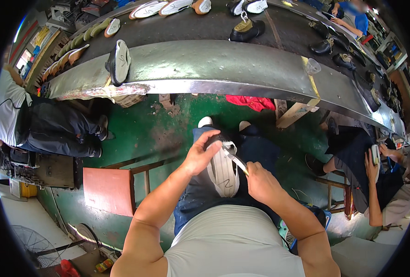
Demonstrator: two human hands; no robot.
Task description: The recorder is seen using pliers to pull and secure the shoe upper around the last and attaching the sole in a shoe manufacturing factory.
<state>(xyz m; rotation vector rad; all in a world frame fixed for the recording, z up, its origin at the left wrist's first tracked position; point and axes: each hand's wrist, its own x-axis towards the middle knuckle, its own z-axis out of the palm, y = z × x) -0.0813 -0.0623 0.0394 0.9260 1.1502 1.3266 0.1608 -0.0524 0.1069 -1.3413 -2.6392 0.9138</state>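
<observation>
A shoe on its last (222,171), sole side up, lies across my thighs. Its pale bottom is ribbed with long strips and bears a dark mark near one end. At the far, dark end my left hand (199,154) is wrapped round it, thumb on the upper side. Closed in my right hand (261,182) is a slim metal hand tool (235,159), its tip against the shoe's edge near my left fingers. Whether that tool is a knife or pincers I cannot make out.
Ahead runs a long metal-edged conveyor bench (186,60) carrying several shoes, one pale-soled shoe (118,63) standing near its edge. To my left are a reddish stool (108,190) and a standing person (43,115). A seated person (389,175) works on a shoe at right.
</observation>
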